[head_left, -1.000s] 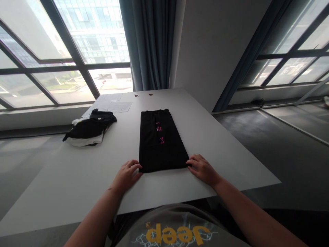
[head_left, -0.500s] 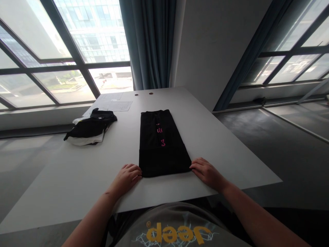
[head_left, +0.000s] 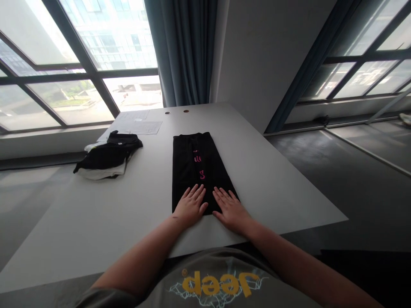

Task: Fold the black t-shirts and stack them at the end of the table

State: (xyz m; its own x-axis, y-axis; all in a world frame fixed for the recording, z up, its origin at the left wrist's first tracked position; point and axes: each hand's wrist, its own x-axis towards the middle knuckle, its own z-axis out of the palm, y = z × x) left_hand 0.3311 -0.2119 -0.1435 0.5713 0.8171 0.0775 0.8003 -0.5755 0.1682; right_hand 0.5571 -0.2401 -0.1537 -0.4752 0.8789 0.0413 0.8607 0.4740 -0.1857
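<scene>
A black folded garment (head_left: 186, 171) with pink lettering down its middle lies flat on the white table (head_left: 272, 192), long side pointing away from me. It looks like a shirt, though the folds hide its full shape. My left hand (head_left: 191, 203) rests palm down on the left part of its near end, fingers stretched forward. On the right part of the same end, my right hand (head_left: 231, 209) lies flat with its fingers spread. A narrow strip of black cloth shows between the two hands. Neither hand grips anything.
A loose pile of black and white clothes (head_left: 109, 154) sits at the left of the table. Behind it lie paper sheets (head_left: 144, 127). Two round holes (head_left: 167, 113) are near the far edge. A blue curtain (head_left: 186, 55) and windows stand beyond.
Both hands have let go of the garment's near corners and moved inward onto its top, fingers now spread flat. The near edge was drawn slightly toward me earlier. The clothes pile has stayed put.
</scene>
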